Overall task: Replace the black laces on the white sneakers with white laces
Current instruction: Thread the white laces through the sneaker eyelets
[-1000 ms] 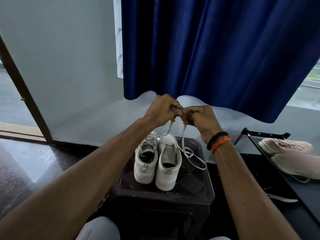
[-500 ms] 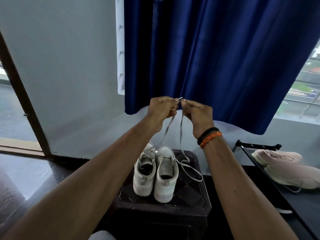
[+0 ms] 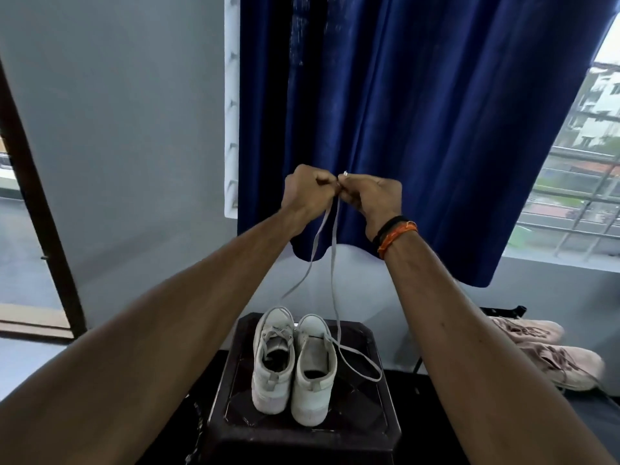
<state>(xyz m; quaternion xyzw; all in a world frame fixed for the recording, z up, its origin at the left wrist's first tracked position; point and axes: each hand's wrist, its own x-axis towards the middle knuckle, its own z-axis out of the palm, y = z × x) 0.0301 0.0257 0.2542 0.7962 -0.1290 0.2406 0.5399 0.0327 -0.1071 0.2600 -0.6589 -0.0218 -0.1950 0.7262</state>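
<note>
Two white sneakers stand side by side, heels toward me, on a dark stool [image 3: 375, 407]. The left sneaker [image 3: 271, 360] is laced in white. The right sneaker [image 3: 313, 367] has a white lace [image 3: 335, 280] running up from it, with a loop lying on the stool to its right. High above the shoes, my left hand [image 3: 307, 196] and my right hand [image 3: 372, 199] meet, each pinching one end of that lace. The strands hang fairly taut down to the shoe. No black lace shows.
A dark blue curtain [image 3: 419, 112] hangs behind my hands over a window. A pair of pinkish sneakers [image 3: 550, 350] lies on a black rack at the right. An open doorway [image 3: 20, 229] is at the left, over a dark glossy floor.
Both hands have risen well above the sneakers, drawing the lace ends up and the strands straighter. The loop beside the right sneaker remains on the stool.
</note>
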